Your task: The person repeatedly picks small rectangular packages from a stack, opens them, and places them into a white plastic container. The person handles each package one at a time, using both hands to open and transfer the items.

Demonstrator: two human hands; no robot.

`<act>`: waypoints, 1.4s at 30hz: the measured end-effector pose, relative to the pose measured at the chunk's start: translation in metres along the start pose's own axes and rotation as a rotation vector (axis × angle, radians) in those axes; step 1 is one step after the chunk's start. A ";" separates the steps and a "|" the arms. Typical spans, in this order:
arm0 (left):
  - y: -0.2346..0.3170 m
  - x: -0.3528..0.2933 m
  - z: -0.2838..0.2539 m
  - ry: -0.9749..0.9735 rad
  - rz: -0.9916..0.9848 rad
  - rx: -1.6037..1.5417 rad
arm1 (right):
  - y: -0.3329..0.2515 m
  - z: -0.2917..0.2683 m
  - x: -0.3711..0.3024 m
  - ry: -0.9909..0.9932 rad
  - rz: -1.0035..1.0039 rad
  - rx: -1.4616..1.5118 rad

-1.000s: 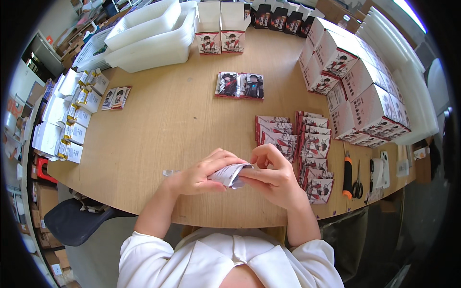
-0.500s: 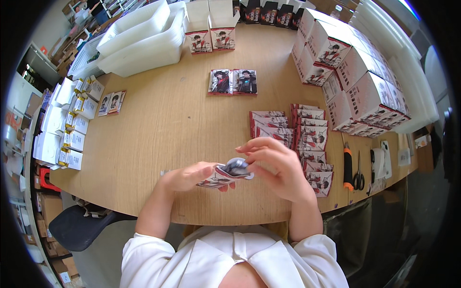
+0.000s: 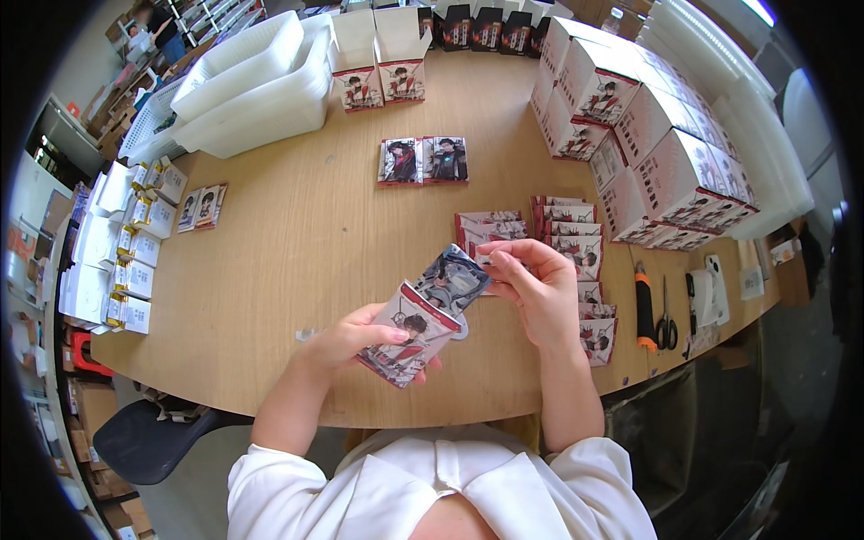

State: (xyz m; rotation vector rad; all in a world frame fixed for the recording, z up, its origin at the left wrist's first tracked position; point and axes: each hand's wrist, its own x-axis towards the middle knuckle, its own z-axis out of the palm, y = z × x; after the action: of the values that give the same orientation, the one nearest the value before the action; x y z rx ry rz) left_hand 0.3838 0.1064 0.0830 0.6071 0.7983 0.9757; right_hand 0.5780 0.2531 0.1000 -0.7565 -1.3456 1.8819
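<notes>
My left hand [image 3: 346, 338] grips a white and red printed packet [image 3: 401, 351], thumb across its front. Out of the packet's upper end sticks a dark blue illustrated card [image 3: 447, 279], its lower part hidden inside. My right hand [image 3: 537, 292] pinches at the card's right edge, fingers closed. A rounded whitish edge [image 3: 463, 328] shows beside the packet's mouth; what it belongs to I cannot make out. Right of the hands lie rows of similar packets [image 3: 576, 256]. Farther off, two stacks of illustrated cards [image 3: 423, 162] lie side by side on the wooden table [image 3: 279, 270].
Printed white boxes [image 3: 666, 135] are piled at the right. A box cutter [image 3: 644, 310] and black scissors [image 3: 666, 328] lie near the right edge. White plastic trays [image 3: 252, 99] stand at the back left, small white boxes [image 3: 135, 261] along the left edge, two opened boxes [image 3: 378, 81] at the back.
The packet has turned upright so its printed front shows. The card now extends well out of it, flat and visible. My right hand's fingers have closed at the card's edge.
</notes>
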 end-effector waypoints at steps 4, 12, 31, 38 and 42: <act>0.004 0.000 -0.001 0.004 -0.049 -0.007 | 0.002 0.005 0.000 -0.075 0.042 0.005; -0.002 -0.009 -0.028 -0.267 -0.182 0.135 | -0.004 -0.009 -0.001 -0.302 0.080 -0.210; -0.033 0.022 0.002 0.357 0.490 -0.358 | 0.050 0.052 -0.022 -0.149 -0.383 -0.555; -0.033 0.028 0.001 0.470 0.574 -0.366 | 0.061 0.059 -0.022 -0.137 -0.647 -0.870; -0.032 0.031 -0.013 0.618 0.628 -0.324 | 0.061 0.057 -0.024 -0.129 -0.681 -0.949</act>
State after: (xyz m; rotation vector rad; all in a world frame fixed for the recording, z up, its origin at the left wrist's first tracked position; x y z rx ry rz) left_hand 0.3990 0.1211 0.0419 0.2613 0.9778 1.8840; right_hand 0.5352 0.1888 0.0599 -0.4823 -2.2458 0.7169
